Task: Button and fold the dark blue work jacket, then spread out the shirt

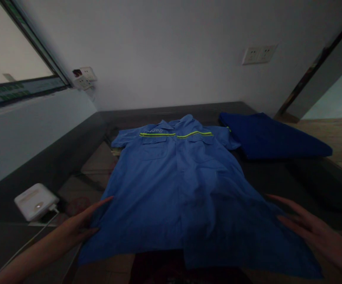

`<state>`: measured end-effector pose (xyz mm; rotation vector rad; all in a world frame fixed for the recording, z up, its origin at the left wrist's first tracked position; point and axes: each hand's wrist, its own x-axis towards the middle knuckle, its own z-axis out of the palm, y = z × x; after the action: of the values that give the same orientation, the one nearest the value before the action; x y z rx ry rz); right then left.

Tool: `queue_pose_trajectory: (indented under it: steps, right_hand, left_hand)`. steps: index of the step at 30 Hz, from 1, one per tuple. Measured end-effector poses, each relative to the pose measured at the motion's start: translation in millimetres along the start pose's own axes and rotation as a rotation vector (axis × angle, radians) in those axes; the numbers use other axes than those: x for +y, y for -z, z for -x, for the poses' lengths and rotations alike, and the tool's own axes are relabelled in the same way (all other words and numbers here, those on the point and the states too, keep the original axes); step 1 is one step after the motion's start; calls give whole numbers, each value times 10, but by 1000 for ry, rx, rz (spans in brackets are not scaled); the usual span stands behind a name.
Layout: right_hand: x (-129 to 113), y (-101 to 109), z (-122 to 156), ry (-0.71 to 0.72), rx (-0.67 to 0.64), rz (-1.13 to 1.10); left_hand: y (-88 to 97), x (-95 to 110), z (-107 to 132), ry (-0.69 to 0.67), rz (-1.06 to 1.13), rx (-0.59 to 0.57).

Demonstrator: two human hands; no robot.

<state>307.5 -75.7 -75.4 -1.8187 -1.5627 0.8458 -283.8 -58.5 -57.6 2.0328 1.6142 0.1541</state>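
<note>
A blue short-sleeved work shirt (156, 189) lies spread front side up on the dark table, collar away from me. It has yellow-green stripes across the chest, two flap pockets and pale letters over one pocket. Its hem reaches past the near table edge. My left hand (84, 223) rests at the shirt's lower left edge, finger and thumb stretched apart. At the lower right edge, my right hand (302, 223) touches the cloth in a similar pose, its fingers extended. Some fingers of both hands are hidden.
A folded dark blue cloth (274, 136) lies right of the shirt on the table (218, 107). To the left sits a white box-shaped device (36, 201) with a white cable (32, 238). Wall sockets (259, 54) and a window are beyond.
</note>
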Motion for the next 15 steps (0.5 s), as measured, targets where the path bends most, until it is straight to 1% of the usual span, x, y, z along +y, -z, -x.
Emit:
queue_pose_trajectory:
  steps: [2, 4, 5, 8, 11, 13, 15]
  right_hand:
    - [-85, -43, -12, -62, -110, -143]
    - [-148, -83, -37, -105, -155, -226]
    - [-173, -97, -61, -111, -157, -245]
    - [-240, -111, -181, -57, -96, -222]
    - [-281, -109, -325, 10, -16, -142]
    - [-261, -111, -376, 23, -22, -97]
    - [-194, -115, -367, 30, -92, -66]
  left_hand:
    - [-22, 65, -9, 12, 19, 3]
    - [-39, 144, -35, 11, 20, 11]
    - [-36, 182, -57, 8, 23, 5]
    - [35, 258, -147, 22, 61, -7]
    - [114, 259, -208, 57, 96, -31]
    - [109, 213, -188, 44, 65, -68]
    - [60, 137, -116, 24, 3, -51]
